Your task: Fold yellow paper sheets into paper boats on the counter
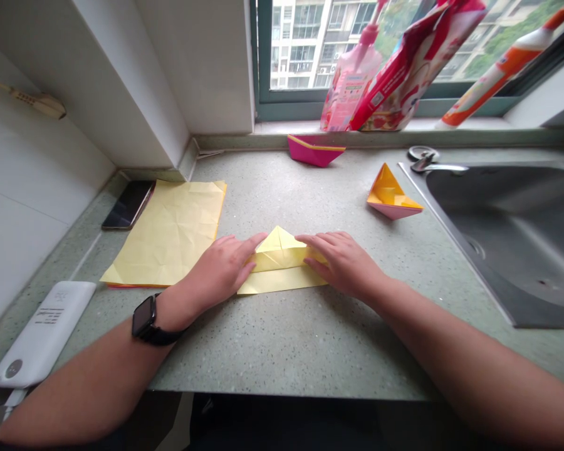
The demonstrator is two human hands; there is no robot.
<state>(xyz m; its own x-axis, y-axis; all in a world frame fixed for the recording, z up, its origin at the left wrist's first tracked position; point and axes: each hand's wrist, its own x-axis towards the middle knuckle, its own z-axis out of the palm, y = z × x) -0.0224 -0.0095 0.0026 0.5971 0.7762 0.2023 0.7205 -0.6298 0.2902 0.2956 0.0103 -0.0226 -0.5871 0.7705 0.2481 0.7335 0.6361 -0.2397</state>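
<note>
A partly folded sheet of yellow paper (282,259) lies on the counter in front of me. Its top is a triangle pointing away from me; a strip is folded up across the triangle's base, and another flap lies flat nearest me. My left hand (225,263) grips the left end, thumb on the strip and fingers along the sloped edge. At the other end, my right hand (341,260) pinches the paper in the same way, its thumb low and fingers above. The fingers cover both ends of the folded strip.
Left of the hands lies a stack of yellow paper (173,232), by a phone (128,205) and a white power bank (44,332). A magenta paper boat (316,152) and an orange-and-pink one (392,195) stand beyond. A steel sink (512,250) is at the right; bottles line the windowsill.
</note>
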